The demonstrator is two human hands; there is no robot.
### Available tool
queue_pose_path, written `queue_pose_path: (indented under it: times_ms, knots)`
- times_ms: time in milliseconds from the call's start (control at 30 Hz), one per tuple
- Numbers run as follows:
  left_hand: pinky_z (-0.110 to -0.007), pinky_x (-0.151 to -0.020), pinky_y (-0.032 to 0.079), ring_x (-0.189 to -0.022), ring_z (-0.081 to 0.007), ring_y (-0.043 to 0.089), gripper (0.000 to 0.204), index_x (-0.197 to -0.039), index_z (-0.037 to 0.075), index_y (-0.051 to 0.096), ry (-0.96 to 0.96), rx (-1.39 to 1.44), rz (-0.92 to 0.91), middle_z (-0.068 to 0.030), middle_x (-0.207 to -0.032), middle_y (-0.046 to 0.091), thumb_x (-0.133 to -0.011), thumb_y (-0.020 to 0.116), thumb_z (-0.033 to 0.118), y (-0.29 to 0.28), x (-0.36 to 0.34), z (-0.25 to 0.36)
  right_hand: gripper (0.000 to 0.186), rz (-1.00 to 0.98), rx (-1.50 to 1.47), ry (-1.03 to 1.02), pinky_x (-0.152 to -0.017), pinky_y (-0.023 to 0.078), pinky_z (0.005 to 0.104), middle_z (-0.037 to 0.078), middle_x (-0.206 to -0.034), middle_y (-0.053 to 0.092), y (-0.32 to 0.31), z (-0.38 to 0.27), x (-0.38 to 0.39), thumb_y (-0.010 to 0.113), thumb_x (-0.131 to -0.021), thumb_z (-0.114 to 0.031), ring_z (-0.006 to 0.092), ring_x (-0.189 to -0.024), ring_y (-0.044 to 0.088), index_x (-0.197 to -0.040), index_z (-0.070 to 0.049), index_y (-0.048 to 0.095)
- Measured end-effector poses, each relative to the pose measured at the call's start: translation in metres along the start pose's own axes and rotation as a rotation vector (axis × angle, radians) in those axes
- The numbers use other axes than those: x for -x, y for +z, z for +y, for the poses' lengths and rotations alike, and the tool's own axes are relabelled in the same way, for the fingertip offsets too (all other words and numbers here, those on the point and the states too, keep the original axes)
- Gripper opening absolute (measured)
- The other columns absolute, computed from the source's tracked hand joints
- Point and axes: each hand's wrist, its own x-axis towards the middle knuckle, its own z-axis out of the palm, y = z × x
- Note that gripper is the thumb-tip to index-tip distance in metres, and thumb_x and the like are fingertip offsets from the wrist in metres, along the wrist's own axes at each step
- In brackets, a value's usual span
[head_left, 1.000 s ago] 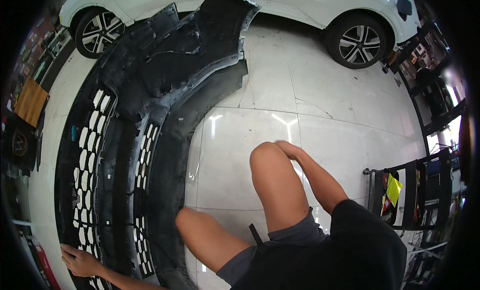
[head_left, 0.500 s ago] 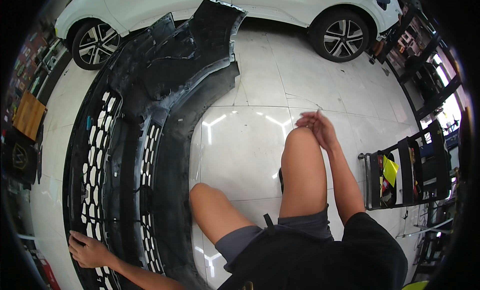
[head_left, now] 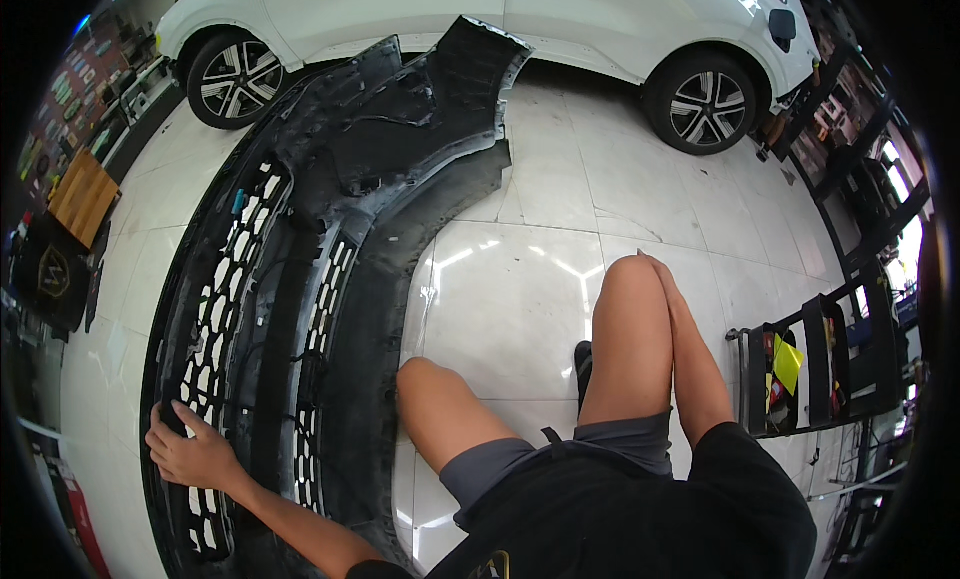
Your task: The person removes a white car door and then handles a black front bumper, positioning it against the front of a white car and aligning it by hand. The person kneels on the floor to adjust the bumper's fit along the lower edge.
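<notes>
A large black car bumper point(head_left: 355, 379) lies inner side up on the floor along my left side, its flared end pointing at the far side. Honeycomb grille openings run along its left part. On the outer left rim of the grille rests my left hand point(head_left: 195, 449), with the fingers curled over the edge and the thumb apart on top. A small teal piece point(head_left: 238, 201) sits on the grille farther up. Beside my raised right knee is my right hand point(head_left: 652, 260), mostly hidden behind the knee; its fingers do not show.
A white car point(head_left: 560, 24) stands across the far side, just beyond the bumper's tip. To the right is a black tool cart point(head_left: 825, 359) with a yellow sheet in it. A wooden panel point(head_left: 84, 197) leans at the far left. The floor is glossy pale tile.
My left hand has shifted farther up along the bumper's rim. My right hand has dropped from above the knee to behind it. The whole view has swung, moving the scene rightward.
</notes>
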Motion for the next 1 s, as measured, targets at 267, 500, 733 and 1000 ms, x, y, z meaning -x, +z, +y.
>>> queue_pose_path:
  times_ms: [267,500,733,1000]
  knots:
    - [-0.046,-0.091,0.04,-0.101,-0.0281,0.056,0.036,-0.116,0.015,0.063,0.007,0.081,0.046,-0.0056,-0.105,0.059,-0.091,0.056,0.04,-0.009,-0.003,0.002,0.032,0.089,0.086,-0.112,-0.068,0.05,0.0334,0.007,-0.08,0.064,0.054,0.002,0.023,0.052,-0.099,-0.032,0.0183,-0.071,0.06,-0.09,-0.003,0.063]
    - [-0.045,-0.091,0.039,-0.1,-0.0293,0.056,0.036,-0.114,0.011,0.064,0.0,0.129,0.04,-0.0081,-0.103,0.059,-0.089,0.058,0.037,-0.011,-0.006,0.001,0.034,-0.004,0.257,-0.119,-0.072,0.052,0.0326,0.01,-0.083,0.067,0.096,-0.016,0.035,0.051,-0.098,-0.031,0.019,-0.075,0.063,-0.09,-0.001,0.064]
    - [-0.045,-0.096,0.037,-0.104,-0.0299,0.054,0.038,-0.118,0.012,0.062,-0.012,0.182,-0.054,-0.0087,-0.108,0.058,-0.088,0.06,0.035,-0.02,-0.004,0.011,0.052,-0.152,0.313,-0.299,-0.079,0.051,0.0336,0.018,-0.091,0.071,0.14,-0.015,0.034,0.038,-0.102,-0.032,0.0234,-0.079,0.066,-0.091,0.009,0.069]
    - [-0.043,-0.093,0.038,-0.101,-0.0296,0.055,0.031,-0.111,0.012,0.065,-0.038,0.104,-0.013,-0.0076,-0.103,0.06,-0.087,0.062,0.032,-0.014,-0.008,0.018,0.037,-0.453,0.964,-0.728,-0.075,0.049,0.0292,0.01,-0.084,0.068,0.288,-0.043,0.005,0.054,-0.097,-0.029,0.0153,-0.078,0.063,-0.087,0.005,0.066]
